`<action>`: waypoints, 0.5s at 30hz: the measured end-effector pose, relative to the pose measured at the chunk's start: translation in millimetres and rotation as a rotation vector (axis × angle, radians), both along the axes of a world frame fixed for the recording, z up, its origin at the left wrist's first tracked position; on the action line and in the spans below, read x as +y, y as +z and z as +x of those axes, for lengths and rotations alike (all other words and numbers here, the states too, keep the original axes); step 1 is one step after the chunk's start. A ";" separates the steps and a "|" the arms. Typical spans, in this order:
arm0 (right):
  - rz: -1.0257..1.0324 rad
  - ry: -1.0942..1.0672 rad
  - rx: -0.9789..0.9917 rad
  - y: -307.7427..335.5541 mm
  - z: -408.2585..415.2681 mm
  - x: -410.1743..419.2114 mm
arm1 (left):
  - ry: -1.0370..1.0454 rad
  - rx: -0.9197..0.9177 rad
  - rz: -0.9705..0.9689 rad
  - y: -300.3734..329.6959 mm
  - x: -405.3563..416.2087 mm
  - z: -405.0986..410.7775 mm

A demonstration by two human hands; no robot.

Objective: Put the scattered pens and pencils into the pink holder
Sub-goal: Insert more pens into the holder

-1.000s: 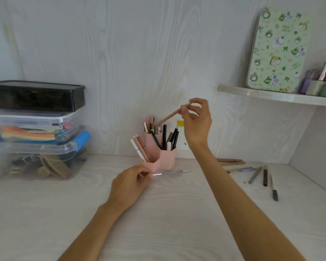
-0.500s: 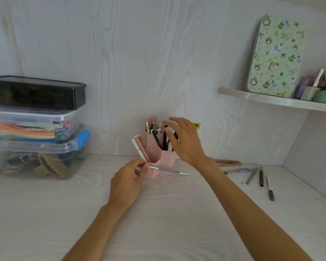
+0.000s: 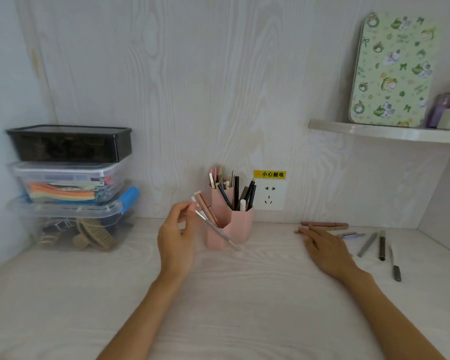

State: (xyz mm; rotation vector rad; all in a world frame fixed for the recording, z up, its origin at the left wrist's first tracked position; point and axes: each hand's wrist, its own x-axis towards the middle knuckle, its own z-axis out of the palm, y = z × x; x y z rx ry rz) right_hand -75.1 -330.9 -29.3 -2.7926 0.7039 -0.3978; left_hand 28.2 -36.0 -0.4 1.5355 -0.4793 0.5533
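Fingers, left hand (image 3: 178,239): pinching silver pen (image 3: 217,231) beside pink holder (image 3: 230,223).
Fingers, right hand (image 3: 327,250): flat, loosely together, on desk (image 3: 244,294) among scattered pens (image 3: 368,244).

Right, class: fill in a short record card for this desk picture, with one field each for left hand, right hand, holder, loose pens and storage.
left hand: left hand holds a silver pen in front of the holder
right hand: right hand flat on the desk, reaching for the loose pens
holder: pink holder, already holding pens
loose pens: loose pens on the right of the desk
storage: stacked boxes at left
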 end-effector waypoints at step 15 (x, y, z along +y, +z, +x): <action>0.193 0.211 -0.285 10.5 -7.1 14.3 | 0.319 -0.431 0.178 111.6 -43.0 36.4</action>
